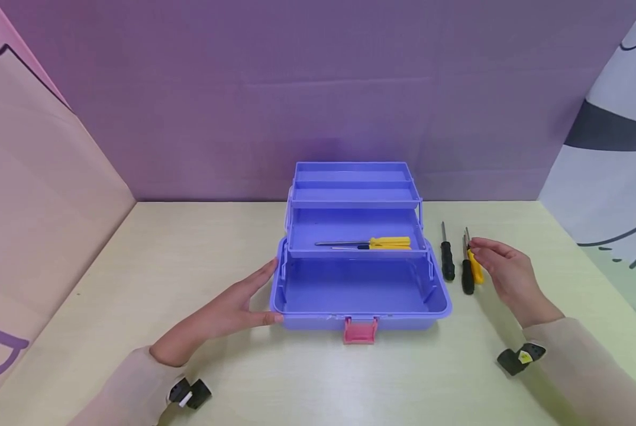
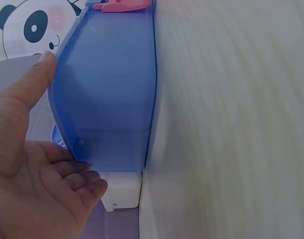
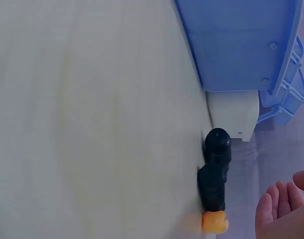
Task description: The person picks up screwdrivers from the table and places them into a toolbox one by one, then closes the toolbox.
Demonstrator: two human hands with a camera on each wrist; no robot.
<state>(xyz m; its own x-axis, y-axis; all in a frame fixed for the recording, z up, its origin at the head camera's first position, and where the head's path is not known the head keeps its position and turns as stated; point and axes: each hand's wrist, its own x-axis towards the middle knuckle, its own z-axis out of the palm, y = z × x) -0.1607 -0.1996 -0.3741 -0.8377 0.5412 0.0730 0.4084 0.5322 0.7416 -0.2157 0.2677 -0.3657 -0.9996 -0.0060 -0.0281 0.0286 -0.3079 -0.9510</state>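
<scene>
A purple-blue toolbox (image 1: pixel 309 323) stands with its stepped trays raised; its pink latch (image 1: pixel 360 332) hangs down in front. Against its left side rests my left hand (image 1: pixel 238 305), thumb at the front rim and fingers spread along the wall towards the back. Two yellow-handled screwdrivers (image 1: pixel 391 241) lie in the middle tray (image 1: pixel 318 228). My right hand (image 1: pixel 512 281) hovers right of the box, over a yellow-handled screwdriver (image 1: pixel 476 269). In the right wrist view its thumb and loosely bent fingers stand apart, with nothing between them. Left of that tool lie two black-handled screwdrivers (image 1: pixel 448 263).
The pale wooden table (image 1: pixel 136 284) runs back to a purple backdrop (image 1: pixel 216 106). Printed panels with cartoon figures stand at the left (image 1: pixel 46 177) and right (image 1: pixel 610 177). Behind the box, low down, a white part (image 3: pixel 235 114) shows in the right wrist view.
</scene>
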